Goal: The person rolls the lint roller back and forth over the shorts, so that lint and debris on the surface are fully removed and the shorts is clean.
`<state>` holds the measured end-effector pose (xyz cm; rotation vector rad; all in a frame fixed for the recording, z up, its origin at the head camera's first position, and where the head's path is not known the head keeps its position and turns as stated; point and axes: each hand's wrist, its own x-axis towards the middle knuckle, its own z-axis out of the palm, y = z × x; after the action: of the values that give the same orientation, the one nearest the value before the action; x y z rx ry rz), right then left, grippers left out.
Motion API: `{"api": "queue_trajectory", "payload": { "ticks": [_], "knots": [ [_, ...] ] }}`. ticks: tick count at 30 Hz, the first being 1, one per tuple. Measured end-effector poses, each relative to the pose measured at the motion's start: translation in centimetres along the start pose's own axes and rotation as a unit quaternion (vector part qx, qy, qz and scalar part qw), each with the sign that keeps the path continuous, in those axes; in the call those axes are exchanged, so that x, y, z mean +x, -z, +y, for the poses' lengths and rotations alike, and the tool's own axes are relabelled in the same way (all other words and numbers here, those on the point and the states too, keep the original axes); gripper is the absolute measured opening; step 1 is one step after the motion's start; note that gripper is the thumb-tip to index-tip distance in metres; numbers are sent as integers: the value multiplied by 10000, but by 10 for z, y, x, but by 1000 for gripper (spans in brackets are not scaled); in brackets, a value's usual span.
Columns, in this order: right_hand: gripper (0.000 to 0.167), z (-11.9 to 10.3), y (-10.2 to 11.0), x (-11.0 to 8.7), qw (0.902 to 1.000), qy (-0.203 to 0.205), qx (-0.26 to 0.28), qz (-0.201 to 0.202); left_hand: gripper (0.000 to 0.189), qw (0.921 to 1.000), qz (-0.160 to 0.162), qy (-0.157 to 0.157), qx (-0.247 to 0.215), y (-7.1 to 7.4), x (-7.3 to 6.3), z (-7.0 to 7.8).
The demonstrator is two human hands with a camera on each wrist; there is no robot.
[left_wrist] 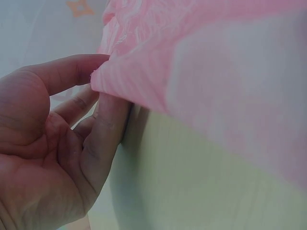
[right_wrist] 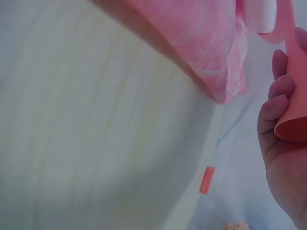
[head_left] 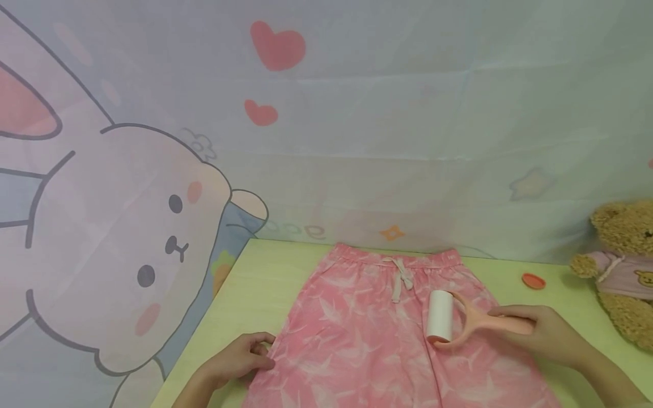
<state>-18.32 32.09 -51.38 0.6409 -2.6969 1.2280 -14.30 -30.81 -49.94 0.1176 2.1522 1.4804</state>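
Observation:
Pink drawstring pants [head_left: 352, 328] with a white leaf-like print lie spread on the table, waistband to the back and lower part out of the head view. My left hand [head_left: 237, 358] is at their left edge; in the left wrist view its thumb and fingers pinch the fabric [left_wrist: 139, 79] and hold it up a little. My right hand [head_left: 548, 334] grips the orange handle of a lint roller [head_left: 441, 316]. Its white roll overlaps the right half of the pants, below the white drawstring bow [head_left: 403, 277]. In the right wrist view, fingers curl round the handle [right_wrist: 293, 96].
On the pale yellow-green table [head_left: 275, 272], a small orange-red round cap [head_left: 533, 281] lies to the right of the waistband. A teddy bear [head_left: 624, 272] in a pink top sits at the right edge. Behind the table hangs a cloth backdrop [head_left: 388, 124] with a rabbit and hearts.

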Motion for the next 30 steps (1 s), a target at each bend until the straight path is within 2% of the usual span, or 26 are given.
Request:
{"api": "queue_trajectory", "payload": {
  "ticks": [6, 13, 17, 23, 30],
  "knots": [
    [34, -6, 7, -6, 9995, -186, 239, -113, 33, 10000, 3, -19, 22, 0, -1, -1],
    [34, -17, 6, -13, 9990, 68, 425, -123, 33, 10000, 42, 29, 36, 0, -1, -2],
    [33, -29, 0, -14, 9985, 76, 529, -149, 33, 10000, 38, 38, 39, 0, 0, -3],
    [31, -45, -12, -13, 9956, 119, 841, -406, 34, 10000, 23, 24, 20, 0, 0, -2],
    [28, -52, -31, -16, 9961, 454, 668, -368, 33, 10000, 22, 57, 19, 0, 1, -1]
  ]
}}
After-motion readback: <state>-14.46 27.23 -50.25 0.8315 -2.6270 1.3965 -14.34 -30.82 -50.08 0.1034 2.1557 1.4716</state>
